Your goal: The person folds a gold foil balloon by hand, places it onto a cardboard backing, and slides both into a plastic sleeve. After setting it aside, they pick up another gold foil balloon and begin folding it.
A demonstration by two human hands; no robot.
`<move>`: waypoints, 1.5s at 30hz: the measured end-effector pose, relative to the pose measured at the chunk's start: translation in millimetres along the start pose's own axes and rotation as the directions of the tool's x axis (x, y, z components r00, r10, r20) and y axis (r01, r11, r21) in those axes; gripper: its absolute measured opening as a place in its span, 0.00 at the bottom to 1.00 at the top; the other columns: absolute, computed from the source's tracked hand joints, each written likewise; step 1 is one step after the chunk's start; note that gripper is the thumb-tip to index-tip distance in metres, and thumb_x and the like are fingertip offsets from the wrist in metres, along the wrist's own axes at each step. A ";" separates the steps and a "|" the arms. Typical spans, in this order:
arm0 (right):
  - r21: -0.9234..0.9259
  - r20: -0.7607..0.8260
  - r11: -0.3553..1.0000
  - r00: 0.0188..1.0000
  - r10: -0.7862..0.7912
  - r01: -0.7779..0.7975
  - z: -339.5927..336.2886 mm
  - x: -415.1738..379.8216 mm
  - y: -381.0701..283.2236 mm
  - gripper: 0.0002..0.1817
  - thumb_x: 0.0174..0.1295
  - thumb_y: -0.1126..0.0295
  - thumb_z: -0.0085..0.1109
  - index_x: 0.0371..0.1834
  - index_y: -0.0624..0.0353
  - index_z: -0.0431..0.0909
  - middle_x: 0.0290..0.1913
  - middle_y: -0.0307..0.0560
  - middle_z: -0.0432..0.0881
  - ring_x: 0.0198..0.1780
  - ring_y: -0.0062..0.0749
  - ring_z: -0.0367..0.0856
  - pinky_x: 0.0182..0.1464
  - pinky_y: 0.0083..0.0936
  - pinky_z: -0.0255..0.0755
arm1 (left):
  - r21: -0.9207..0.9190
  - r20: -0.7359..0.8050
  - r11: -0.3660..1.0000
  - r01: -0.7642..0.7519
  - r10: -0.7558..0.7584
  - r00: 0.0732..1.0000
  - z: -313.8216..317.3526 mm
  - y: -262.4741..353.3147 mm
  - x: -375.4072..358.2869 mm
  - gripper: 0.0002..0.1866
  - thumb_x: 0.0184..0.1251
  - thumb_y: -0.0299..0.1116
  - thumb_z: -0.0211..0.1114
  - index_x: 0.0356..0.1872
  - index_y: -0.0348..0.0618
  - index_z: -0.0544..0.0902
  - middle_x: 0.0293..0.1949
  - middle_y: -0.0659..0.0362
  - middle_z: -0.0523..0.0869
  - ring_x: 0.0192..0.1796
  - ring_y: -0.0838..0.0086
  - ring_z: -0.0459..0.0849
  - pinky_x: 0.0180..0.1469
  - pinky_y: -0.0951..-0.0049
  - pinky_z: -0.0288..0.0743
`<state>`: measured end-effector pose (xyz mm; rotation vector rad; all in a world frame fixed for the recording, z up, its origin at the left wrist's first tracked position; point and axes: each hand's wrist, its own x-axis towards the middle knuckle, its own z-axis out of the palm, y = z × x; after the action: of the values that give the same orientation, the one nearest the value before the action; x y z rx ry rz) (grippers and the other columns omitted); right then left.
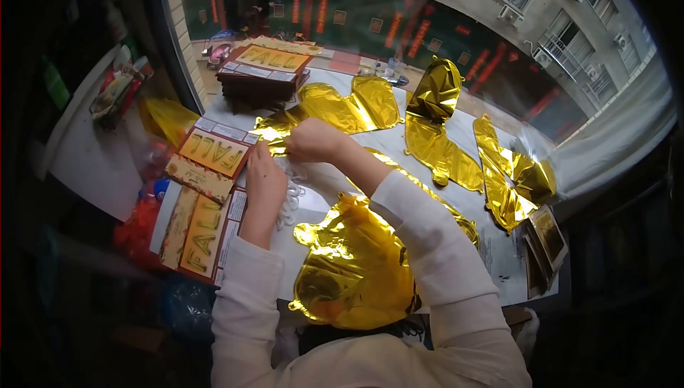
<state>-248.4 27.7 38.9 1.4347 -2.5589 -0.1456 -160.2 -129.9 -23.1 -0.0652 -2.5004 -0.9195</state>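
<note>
A crumpled gold foil balloon point(272, 130) lies at the back left of the table, between my two hands. My right hand point(313, 141) is closed on it with curled fingers. My left hand point(266, 180) pinches the near edge of the same foil, its fingertips partly hidden. Beside my left wrist is a bundle of white string point(290, 203). To the left lie printed packages marked FALL point(212, 153), one close to my left fingers. In front of my body rests a large gold foil balloon point(356, 263), flat and wrinkled.
A stack of dark red FALL packages point(262, 74) stands at the back left. More gold foil balloons point(354, 105) lie across the back and right, one folded upward point(436, 89). Upright cards point(545, 242) stand at the right edge. A window frame point(178, 39) rises at left.
</note>
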 end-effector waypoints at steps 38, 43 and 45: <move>0.945 0.318 -0.328 0.243 0.916 0.000 34.6 -82.4 127.1 0.17 0.77 0.66 0.56 0.64 0.63 0.77 0.52 0.56 0.86 0.44 0.45 0.90 0.50 0.40 0.90 | 0.178 0.097 0.977 -0.120 0.104 0.990 11.0 3.1 -4.4 0.16 0.77 0.29 0.58 0.60 0.43 0.87 0.66 0.53 0.86 0.72 0.59 0.80 0.82 0.32 0.49; 0.828 0.064 0.020 -0.129 0.990 0.560 -6.0 -186.7 232.5 0.13 0.85 0.69 0.44 0.60 0.66 0.76 0.58 0.55 0.85 0.56 0.44 0.89 0.60 0.38 0.89 | 0.206 0.127 0.975 -0.087 0.061 0.990 7.2 9.3 -2.5 0.15 0.79 0.34 0.59 0.59 0.44 0.87 0.65 0.54 0.86 0.71 0.60 0.81 0.83 0.32 0.49; 0.819 -0.048 0.129 -0.159 0.986 0.559 -41.4 -250.3 281.6 0.12 0.86 0.65 0.46 0.56 0.61 0.78 0.47 0.50 0.88 0.44 0.37 0.90 0.43 0.36 0.89 | 0.197 0.132 0.977 -0.079 0.053 0.990 8.7 7.7 -0.8 0.16 0.79 0.36 0.59 0.59 0.44 0.87 0.65 0.54 0.86 0.70 0.60 0.81 0.82 0.32 0.49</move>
<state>-346.5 388.8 98.9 -0.1241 -1.0200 2.1636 -161.6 -118.4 -24.6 -0.1444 -2.6776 -0.6492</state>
